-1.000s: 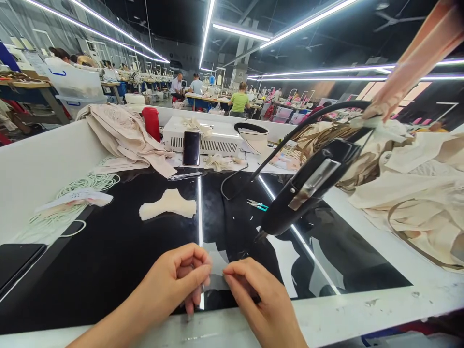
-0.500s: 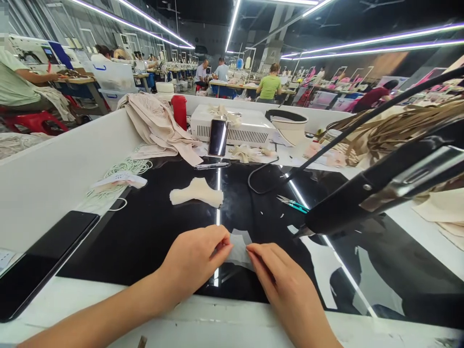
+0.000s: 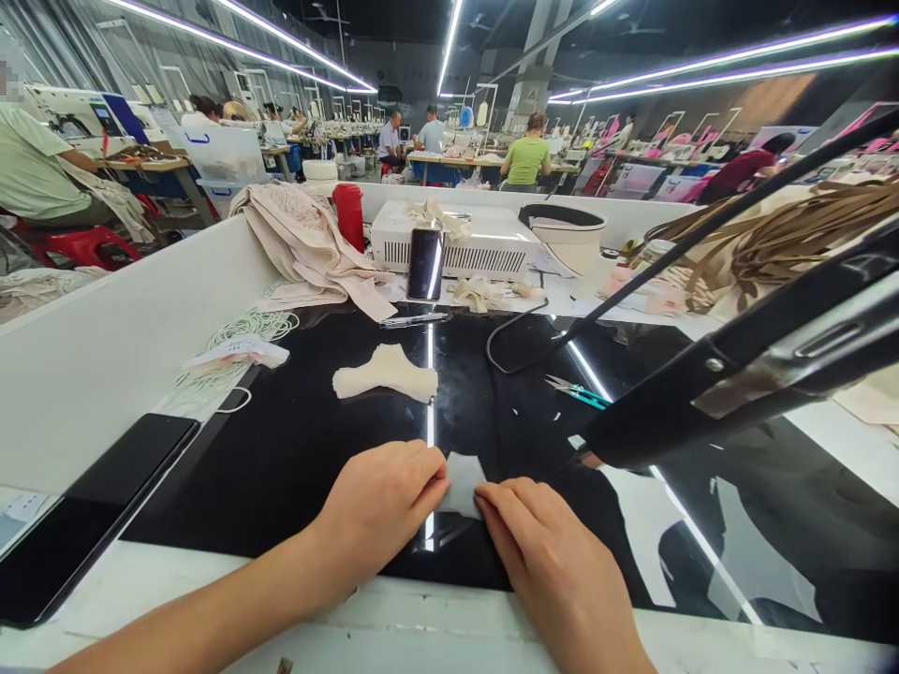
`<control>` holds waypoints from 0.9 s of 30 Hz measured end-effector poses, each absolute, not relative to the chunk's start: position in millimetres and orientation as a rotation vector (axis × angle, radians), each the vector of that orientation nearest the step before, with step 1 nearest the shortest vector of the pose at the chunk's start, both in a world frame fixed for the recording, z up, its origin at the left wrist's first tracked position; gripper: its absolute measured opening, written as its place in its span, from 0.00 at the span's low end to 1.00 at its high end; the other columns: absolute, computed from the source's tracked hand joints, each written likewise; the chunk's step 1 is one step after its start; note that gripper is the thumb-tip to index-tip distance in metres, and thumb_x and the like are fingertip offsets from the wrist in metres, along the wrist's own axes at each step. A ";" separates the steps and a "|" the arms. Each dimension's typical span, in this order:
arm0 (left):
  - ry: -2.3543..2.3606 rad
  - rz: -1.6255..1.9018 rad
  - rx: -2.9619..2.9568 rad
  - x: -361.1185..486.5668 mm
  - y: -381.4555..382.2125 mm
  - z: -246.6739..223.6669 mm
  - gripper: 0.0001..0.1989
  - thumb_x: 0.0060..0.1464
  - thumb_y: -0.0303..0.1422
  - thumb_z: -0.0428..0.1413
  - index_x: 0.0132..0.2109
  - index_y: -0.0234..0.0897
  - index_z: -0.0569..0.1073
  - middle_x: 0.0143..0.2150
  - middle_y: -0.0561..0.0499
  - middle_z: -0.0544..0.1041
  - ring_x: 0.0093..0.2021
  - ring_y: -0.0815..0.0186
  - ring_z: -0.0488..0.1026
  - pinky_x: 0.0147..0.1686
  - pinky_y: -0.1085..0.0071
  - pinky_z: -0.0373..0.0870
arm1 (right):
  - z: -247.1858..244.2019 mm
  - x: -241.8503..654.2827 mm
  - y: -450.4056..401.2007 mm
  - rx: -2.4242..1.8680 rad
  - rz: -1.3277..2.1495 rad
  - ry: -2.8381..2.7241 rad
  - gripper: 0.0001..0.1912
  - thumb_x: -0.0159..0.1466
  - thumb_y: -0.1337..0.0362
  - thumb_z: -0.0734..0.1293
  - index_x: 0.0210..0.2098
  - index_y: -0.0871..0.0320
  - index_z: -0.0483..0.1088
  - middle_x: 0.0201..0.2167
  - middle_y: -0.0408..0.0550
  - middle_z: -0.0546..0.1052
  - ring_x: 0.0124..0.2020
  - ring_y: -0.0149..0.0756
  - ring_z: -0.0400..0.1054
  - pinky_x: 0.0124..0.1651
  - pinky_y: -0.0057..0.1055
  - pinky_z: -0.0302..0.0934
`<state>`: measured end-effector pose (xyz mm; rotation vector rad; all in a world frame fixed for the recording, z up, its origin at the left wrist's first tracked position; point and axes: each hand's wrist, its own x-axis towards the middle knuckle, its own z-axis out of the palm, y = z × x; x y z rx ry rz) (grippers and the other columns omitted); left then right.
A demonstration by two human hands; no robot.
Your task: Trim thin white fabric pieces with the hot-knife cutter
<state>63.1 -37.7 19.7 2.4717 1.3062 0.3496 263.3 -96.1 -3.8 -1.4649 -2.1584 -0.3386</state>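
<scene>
A small translucent white piece [image 3: 463, 483] is stretched between my hands, low over the glossy black work surface [image 3: 281, 459]. My left hand [image 3: 393, 491] pinches its left edge between thumb and fingers. At its right edge my right hand [image 3: 537, 524] pinches it the same way. Beyond my hands lies a cream fabric piece [image 3: 386, 373] with a narrow raised top and wide ends. Thin white cut shapes [image 3: 650, 524] rest on the black surface to the right of my right hand.
A black arm-like tool [image 3: 653, 412] reaches in from the right, beside teal-handled snips [image 3: 586, 394]. A large phone [image 3: 91, 505] lies at left. Farther back stand a small upright phone [image 3: 425, 265], a white box [image 3: 464, 245] and piled fabric [image 3: 309, 239]. People sit at machines beyond.
The translucent piece now looks like one even shape between my hands, where two offset layers showed before. Both hands keep their pinch. The view has shifted slightly.
</scene>
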 end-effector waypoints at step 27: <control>0.792 0.870 2.907 71.3 -44.3 5.2 0.13 0.76 0.31 0.46 0.52 0.31 0.74 0.51 0.46 0.83 0.52 0.61 0.80 0.55 0.62 0.77 | -4.3 260.7 -93.4 -1.395 -0.322 -2.133 0.21 0.79 0.65 0.54 0.37 0.56 0.74 0.27 0.44 0.76 0.27 0.36 0.69 0.28 0.32 0.58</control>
